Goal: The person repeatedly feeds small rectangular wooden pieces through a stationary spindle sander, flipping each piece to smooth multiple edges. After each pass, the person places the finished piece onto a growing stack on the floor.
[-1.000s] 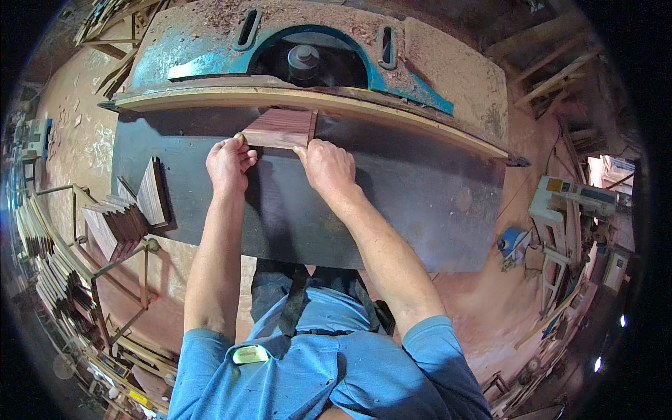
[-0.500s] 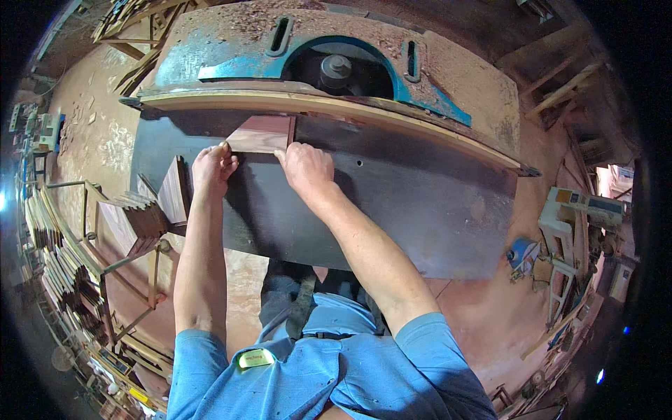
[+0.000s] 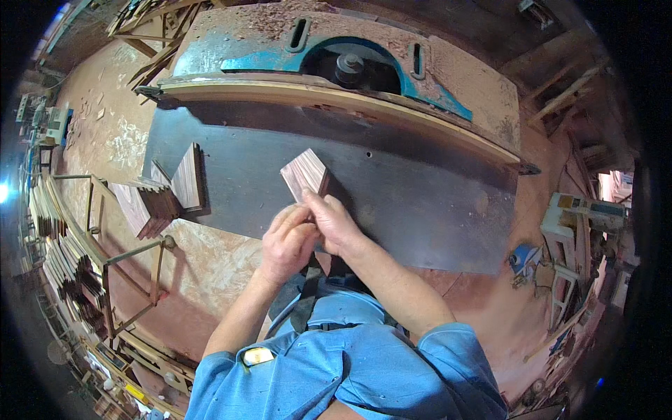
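Observation:
A short, slant-ended wooden board (image 3: 305,172) with brown grain is held up between my hands, above the near side of the dark machine table (image 3: 434,210). My right hand (image 3: 334,222) grips its near end, thumb lying along the top face. Pressed up against it, my left hand (image 3: 288,236) has its fingers curled closed around the board's near end; just what its fingertips touch is partly hidden. To the left, a few similar boards (image 3: 187,179) stand on the table's corner, beside a larger stack of boards (image 3: 145,207).
Along the table's far side runs a long wooden fence (image 3: 280,92). Behind it, a teal guard (image 3: 402,82) surrounds a dark cutter spindle (image 3: 349,68), with wood chips around. A metal-framed rack (image 3: 105,262) of boards stands left; a grey machine (image 3: 563,217) stands right.
Both hands have drawn the board away from the fence toward my body and turned it. My left hand has come right, next to my right hand.

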`<state>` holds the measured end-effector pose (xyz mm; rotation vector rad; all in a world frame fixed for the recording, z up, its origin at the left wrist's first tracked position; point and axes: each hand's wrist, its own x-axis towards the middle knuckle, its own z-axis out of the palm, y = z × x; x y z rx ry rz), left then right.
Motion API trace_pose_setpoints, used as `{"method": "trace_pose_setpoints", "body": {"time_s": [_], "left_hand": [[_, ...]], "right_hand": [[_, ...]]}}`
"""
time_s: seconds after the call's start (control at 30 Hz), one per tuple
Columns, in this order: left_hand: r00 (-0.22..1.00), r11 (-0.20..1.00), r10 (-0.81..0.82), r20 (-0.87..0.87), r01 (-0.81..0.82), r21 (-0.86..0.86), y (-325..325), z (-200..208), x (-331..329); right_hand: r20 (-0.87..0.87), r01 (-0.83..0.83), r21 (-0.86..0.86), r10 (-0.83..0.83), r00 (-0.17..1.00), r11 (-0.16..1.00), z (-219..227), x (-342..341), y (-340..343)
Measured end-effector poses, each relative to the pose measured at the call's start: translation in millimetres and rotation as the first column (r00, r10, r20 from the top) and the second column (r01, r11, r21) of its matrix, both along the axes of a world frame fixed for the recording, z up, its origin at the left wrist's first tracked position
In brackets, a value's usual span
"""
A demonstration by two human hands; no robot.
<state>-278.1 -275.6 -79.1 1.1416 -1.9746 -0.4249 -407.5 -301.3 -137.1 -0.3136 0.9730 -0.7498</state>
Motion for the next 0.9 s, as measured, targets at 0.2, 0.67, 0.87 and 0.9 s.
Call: {"method": "trace_pose_setpoints", "body": {"time_s": [0.2, 0.67, 0.87, 0.9], "left_hand": [[0.655, 0.386, 0.683, -0.323, 0.051, 0.921, -7.5, -49.2, -28.5], [0.753, 0.378, 0.638, -0.163, -0.121, 0.918, -64.4, -63.0, -76.4], [0.65, 0.309, 0.707, -0.278, 0.069, 0.948, -82.2, -73.1, -127.7], [0.637, 0.296, 0.72, -0.275, 0.076, 0.952, -89.7, -71.6, -138.7]], "right_hand": [[-0.398, -0.156, -0.012, 0.138, 0.907, 0.988, -4.6, -92.3, 3.6], [-0.964, -0.762, -0.22, -0.256, 0.073, 0.609, -6.7, -145.0, 21.3], [-0.946, -0.712, -0.209, -0.324, -0.028, 0.671, -7.0, -207.0, -8.5], [-0.931, -0.716, -0.213, -0.36, -0.057, 0.664, -11.1, -219.2, -14.4]]}}
